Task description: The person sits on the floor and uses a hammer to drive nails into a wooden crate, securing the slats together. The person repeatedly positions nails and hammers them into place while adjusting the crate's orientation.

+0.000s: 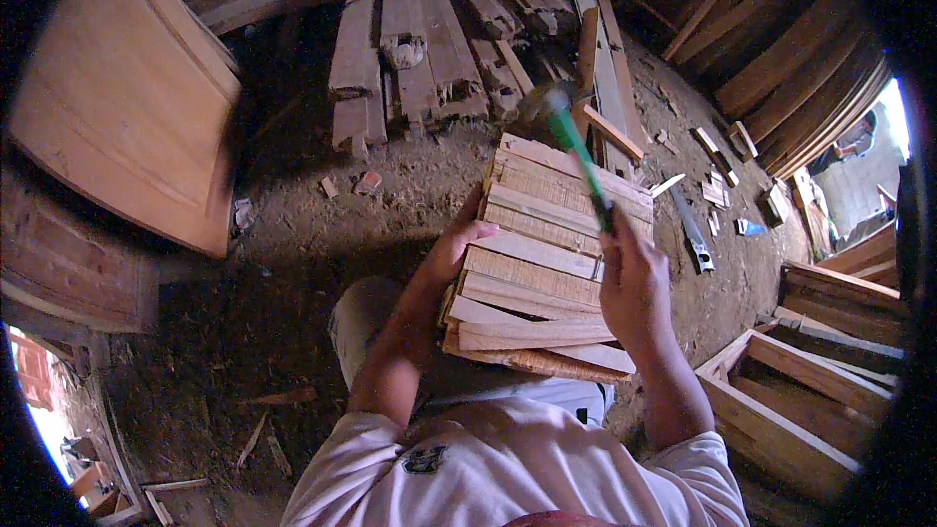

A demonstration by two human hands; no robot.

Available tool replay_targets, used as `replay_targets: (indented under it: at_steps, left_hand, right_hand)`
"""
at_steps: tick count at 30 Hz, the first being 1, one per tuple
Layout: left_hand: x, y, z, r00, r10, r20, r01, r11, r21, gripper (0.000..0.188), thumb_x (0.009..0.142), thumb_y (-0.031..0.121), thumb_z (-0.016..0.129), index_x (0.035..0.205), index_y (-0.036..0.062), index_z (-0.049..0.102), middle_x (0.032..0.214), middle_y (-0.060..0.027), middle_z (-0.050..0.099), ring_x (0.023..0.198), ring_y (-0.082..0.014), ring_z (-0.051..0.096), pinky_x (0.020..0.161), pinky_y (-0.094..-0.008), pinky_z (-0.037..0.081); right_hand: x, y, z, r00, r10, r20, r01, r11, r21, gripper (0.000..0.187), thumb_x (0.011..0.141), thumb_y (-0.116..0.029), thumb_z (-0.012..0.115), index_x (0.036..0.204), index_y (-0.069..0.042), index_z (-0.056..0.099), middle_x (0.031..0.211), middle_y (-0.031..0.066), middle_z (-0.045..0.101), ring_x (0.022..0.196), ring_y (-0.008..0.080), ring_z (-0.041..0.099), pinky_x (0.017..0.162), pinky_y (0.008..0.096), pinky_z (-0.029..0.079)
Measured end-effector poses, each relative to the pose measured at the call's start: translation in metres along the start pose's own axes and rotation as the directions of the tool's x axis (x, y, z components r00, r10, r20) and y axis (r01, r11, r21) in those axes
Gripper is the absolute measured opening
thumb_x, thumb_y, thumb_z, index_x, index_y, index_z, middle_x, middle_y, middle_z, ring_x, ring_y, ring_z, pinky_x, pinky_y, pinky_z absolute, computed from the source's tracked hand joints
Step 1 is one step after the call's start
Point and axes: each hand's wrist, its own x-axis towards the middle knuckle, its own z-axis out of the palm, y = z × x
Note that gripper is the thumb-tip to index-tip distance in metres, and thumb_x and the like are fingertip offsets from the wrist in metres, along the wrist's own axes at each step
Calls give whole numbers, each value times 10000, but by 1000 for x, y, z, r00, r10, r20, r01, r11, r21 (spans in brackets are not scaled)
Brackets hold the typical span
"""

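A stack of thin wooden slats point(537, 259) lies across my lap, its pieces side by side, with a few askew at the near end. My left hand point(459, 252) grips its left edge; the thumb rests on top and the other fingers are mostly hidden. My right hand point(632, 278) is closed around the dark grip of a hammer point(576, 141) with a green handle. The hammer head is blurred and hangs over the far end of the slats.
Long notched timbers point(410, 49) lie on the dirt floor ahead. A curved wooden panel point(122, 88) stands at left. To the right are a handsaw point(691, 231), wood offcuts point(717, 156) and wooden frames point(791, 410). Leaning boards point(771, 49) line the far right, with another person point(857, 140) beyond.
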Motion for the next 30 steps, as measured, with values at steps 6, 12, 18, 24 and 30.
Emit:
replay_targets:
  at_steps: [6,12,18,24,30]
  left_hand:
    - [-4,10,17,986,161,52,-169,948,269,879,847,109,558,1645,127,187,1592,-139,393,1422,-295,433,1159,-429,372]
    - [-11,5,16,990,136,30,-139,980,144,869,831,179,575,1623,96,225,1569,-148,418,1404,-299,455,1156,-430,377]
    - [-7,9,25,965,229,127,-250,950,188,860,825,157,571,1616,90,240,1558,-144,431,1406,-304,452,1163,-432,366]
    - [-8,9,16,987,158,-18,-149,958,246,869,812,116,577,1619,96,255,1563,-130,434,1412,-286,443,1165,-416,360]
    - [3,8,3,965,245,89,-261,903,342,891,820,99,590,1633,106,227,1582,-123,414,1425,-288,430,1160,-409,361]
  right_hand:
    - [-5,12,11,986,-45,159,76,978,-196,356,1010,-109,564,1363,-69,540,868,277,681,753,485,677,603,555,515]
    - [3,-14,-3,972,-95,-215,110,992,58,343,1000,-97,581,1338,-44,550,902,289,679,726,472,674,604,541,519]
    - [-4,16,16,994,9,112,4,994,-111,322,1003,-103,568,1317,-31,569,881,292,666,771,472,675,639,520,520]
    - [-4,-4,-3,945,-33,-325,66,994,92,323,1016,-104,583,1324,-6,573,825,197,656,659,287,637,593,400,467]
    - [-6,5,18,977,95,190,-72,990,-125,333,993,-76,560,1324,-34,554,923,293,672,791,455,688,652,510,520]
